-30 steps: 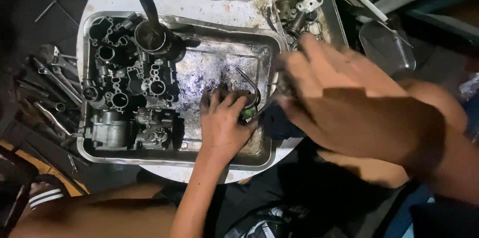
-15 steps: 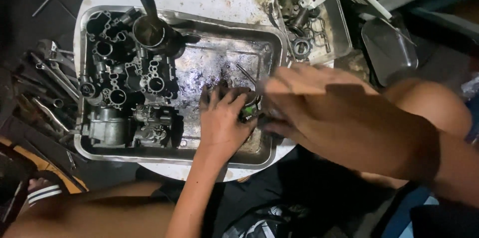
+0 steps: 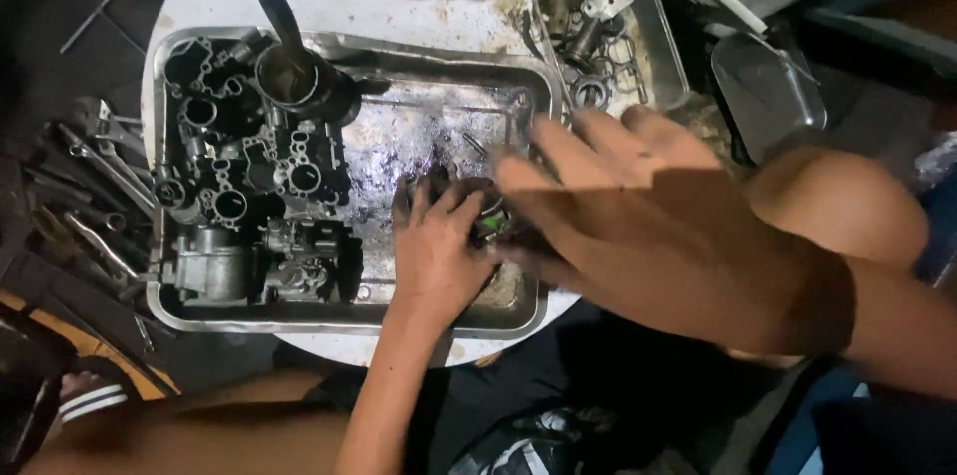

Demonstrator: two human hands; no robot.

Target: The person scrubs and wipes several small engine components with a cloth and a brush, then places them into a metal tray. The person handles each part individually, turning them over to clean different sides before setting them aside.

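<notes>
Left hand (image 3: 439, 246) palm-down in oily metal tray (image 3: 449, 101), fingers curled over small dark part (image 3: 490, 226), seemingly gripping it. Right hand (image 3: 648, 226) close to camera, fingers spread, grasp unclear, reaching in from right; part at its fingertips. Carburetor bodies (image 3: 259, 196) left of left hand.

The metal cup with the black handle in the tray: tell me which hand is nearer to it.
Left. The left hand rests in the tray, a little right of and below the metal cup. The right hand is farther right, over the tray's right edge.
</notes>
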